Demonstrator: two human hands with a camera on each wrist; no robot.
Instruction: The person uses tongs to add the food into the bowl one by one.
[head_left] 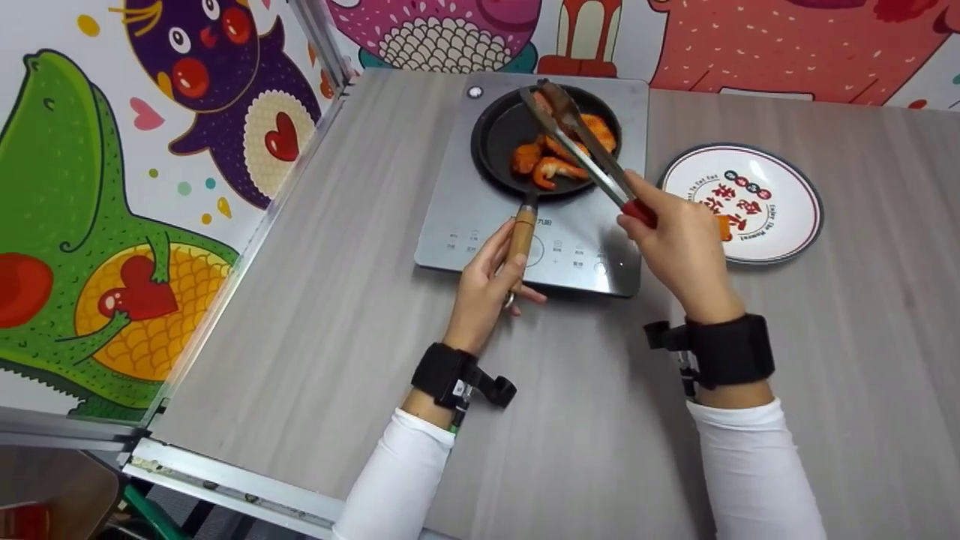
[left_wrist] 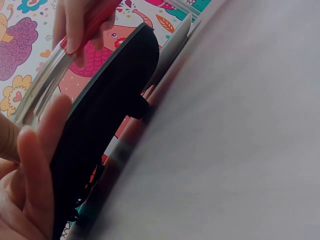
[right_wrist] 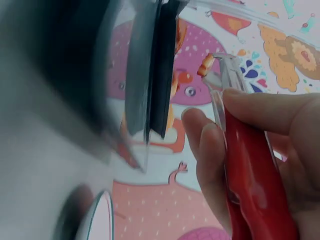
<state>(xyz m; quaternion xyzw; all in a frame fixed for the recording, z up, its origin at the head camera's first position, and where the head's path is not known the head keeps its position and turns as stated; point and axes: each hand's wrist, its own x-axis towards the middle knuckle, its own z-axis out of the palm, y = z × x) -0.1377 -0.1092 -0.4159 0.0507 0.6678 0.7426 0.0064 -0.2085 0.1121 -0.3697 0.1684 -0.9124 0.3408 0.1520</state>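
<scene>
My left hand [head_left: 484, 285] grips the wooden handle [head_left: 523, 232] of a small black frying pan [head_left: 495, 146]. Orange-coated shrimp [head_left: 559, 171] and other orange food pieces lie in the pan. With my right hand [head_left: 684, 244] I hold metal tongs [head_left: 592, 169] by their red handles [right_wrist: 255, 175], tips over the pan's far side. In the right wrist view, a small browned food piece [right_wrist: 205, 65] appears at the tong tips. Whether the pan's base touches the cooktop is hard to tell.
Beneath the pan is a silver induction cooktop [head_left: 450, 225]. To its right sits a white plate [head_left: 787, 206] with red print and an orange piece [head_left: 724, 227], partly hidden by my right hand. Cartoon-printed walls [head_left: 735, 52] border the grey table [head_left: 322, 322] at back and left.
</scene>
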